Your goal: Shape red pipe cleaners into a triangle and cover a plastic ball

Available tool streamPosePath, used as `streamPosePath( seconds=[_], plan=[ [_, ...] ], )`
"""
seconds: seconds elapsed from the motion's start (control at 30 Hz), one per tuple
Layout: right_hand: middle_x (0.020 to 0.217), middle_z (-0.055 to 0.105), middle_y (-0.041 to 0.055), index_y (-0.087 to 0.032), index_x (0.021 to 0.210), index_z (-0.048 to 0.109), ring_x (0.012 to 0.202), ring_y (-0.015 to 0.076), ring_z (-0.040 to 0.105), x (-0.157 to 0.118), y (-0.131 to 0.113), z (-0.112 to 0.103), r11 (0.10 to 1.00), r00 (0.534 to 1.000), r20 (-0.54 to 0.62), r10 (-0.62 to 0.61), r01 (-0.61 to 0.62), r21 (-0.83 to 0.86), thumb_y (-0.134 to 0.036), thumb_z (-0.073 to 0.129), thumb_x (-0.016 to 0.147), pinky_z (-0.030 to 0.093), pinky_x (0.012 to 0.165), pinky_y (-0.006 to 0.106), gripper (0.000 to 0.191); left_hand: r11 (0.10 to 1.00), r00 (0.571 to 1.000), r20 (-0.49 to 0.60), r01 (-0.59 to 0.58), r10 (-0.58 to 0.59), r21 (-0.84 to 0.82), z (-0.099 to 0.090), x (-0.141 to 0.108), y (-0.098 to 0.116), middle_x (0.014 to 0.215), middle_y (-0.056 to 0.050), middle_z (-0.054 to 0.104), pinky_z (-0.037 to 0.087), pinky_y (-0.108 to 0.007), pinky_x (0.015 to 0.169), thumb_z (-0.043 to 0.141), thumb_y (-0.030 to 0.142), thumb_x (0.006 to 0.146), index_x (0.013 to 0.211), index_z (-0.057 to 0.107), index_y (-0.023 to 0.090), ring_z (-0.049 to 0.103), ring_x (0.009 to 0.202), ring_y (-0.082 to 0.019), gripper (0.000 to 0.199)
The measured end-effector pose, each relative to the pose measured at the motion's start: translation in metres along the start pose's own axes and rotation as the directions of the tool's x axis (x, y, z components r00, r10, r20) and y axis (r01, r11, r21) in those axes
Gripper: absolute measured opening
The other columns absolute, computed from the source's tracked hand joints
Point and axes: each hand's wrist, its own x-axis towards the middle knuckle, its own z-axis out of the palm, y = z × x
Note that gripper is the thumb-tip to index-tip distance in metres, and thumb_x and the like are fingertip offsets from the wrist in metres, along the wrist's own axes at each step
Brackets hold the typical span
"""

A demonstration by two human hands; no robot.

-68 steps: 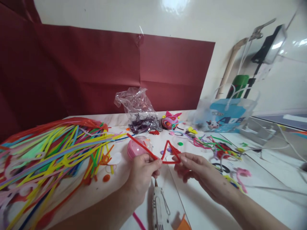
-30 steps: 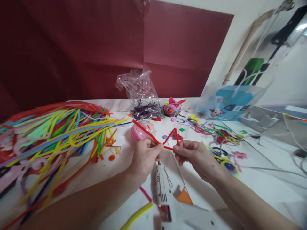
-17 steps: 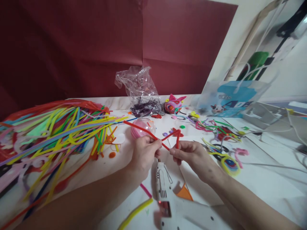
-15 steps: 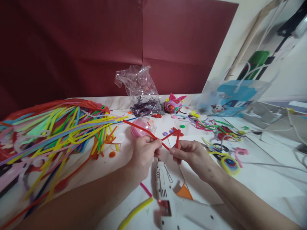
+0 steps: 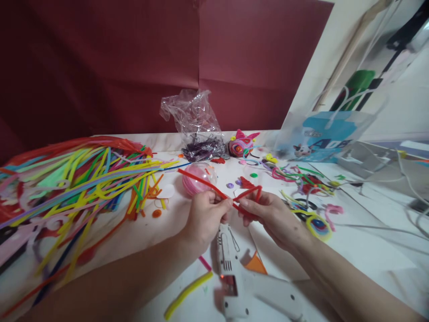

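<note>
A red pipe cleaner [image 5: 203,181] is bent into a loop at its right part, with a straight end sticking out to the upper left. My left hand [image 5: 209,214] pinches it near the middle. The looped part is gripped between thumb and fingers of my right hand [image 5: 263,208]. Both hands are close together above a white glue gun [image 5: 231,264] with a small red light. Behind my left hand sits a clear ball with pink inside [image 5: 197,179]. A red folded piece [image 5: 247,182] lies just behind my right hand.
Many coloured pipe cleaners [image 5: 100,174] are heaped at the left. A clear plastic bag [image 5: 197,120] and a pink decorated ball [image 5: 241,145] stand at the back. Scraps and a yellow-rimmed eye piece [image 5: 318,227] lie right, before a blue-white bag [image 5: 321,138].
My right hand has shifted slightly right and up along the red pipe cleaner, and its loop has turned and flattened. My left hand has moved a little to the right.
</note>
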Motion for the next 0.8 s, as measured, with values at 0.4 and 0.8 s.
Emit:
streamPosePath(
  seconds=[0.4, 0.8],
  plan=[
    [0.049, 0.043, -0.0007, -0.009, 0.061, 0.049, 0.036, 0.0062, 0.036, -0.0037, 0.0031, 0.0028, 0.996, 0.997, -0.061, 0.046, -0.041, 0.079, -0.035, 0.077, 0.067, 0.031, 0.033, 0.011, 0.039, 0.998, 0.998, 0.059, -0.004, 0.0, 0.07, 0.0012, -0.0013, -0.0058, 0.043, 0.003, 0.047, 0.033, -0.02, 0.039, 0.056, 0.023, 0.065, 0.056, 0.053, 0.013, 0.042, 0.039, -0.007, 0.014],
    [0.041, 0.037, -0.0025, -0.011, 0.055, 0.044, 0.033, 0.0051, 0.03, -0.0042, 0.0001, 0.0022, 0.999, 0.998, -0.06, 0.014, -0.016, -0.044, -0.038, 0.071, 0.067, 0.024, 0.032, 0.011, 0.04, 0.98, 0.996, 0.084, -0.014, -0.003, 0.2, 0.001, 0.0005, -0.011, 0.04, 0.005, 0.044, 0.032, -0.02, 0.038, 0.05, 0.016, 0.06, 0.055, 0.053, 0.016, 0.042, 0.039, -0.009, 0.005]
  ],
)
